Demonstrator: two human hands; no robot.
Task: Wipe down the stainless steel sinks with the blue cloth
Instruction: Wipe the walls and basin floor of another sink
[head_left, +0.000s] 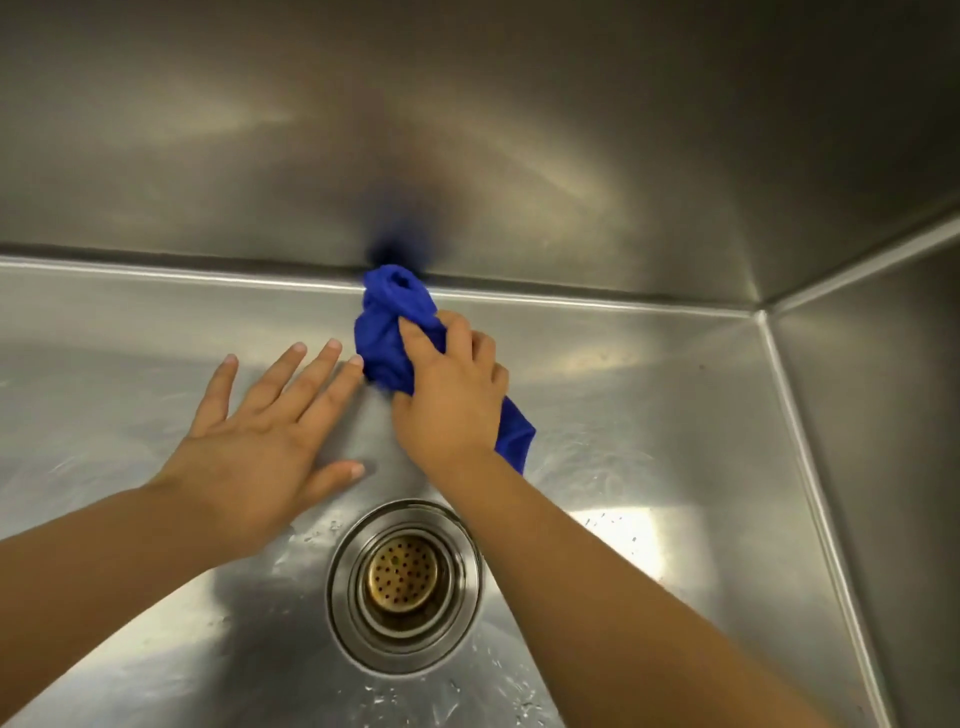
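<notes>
Soft light gleams across the sink (519, 130), its back wall and wet floor

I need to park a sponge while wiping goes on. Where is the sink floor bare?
Bare floor of the stainless steel sink lies right of the crumpled blue cloth and right hand, up to the right wall, and left of the flat left hand. Crowded: the middle, from the round brass-strainer drain to the back wall.

stainless steel sink (156, 322) seen from above, floor pretty streaky and dotted with water drops (613, 519), round drain (340, 597) with a brass strainer (400, 574) set into it, bunched-up blue cloth (392, 322) pressed into the back wall seam
</notes>
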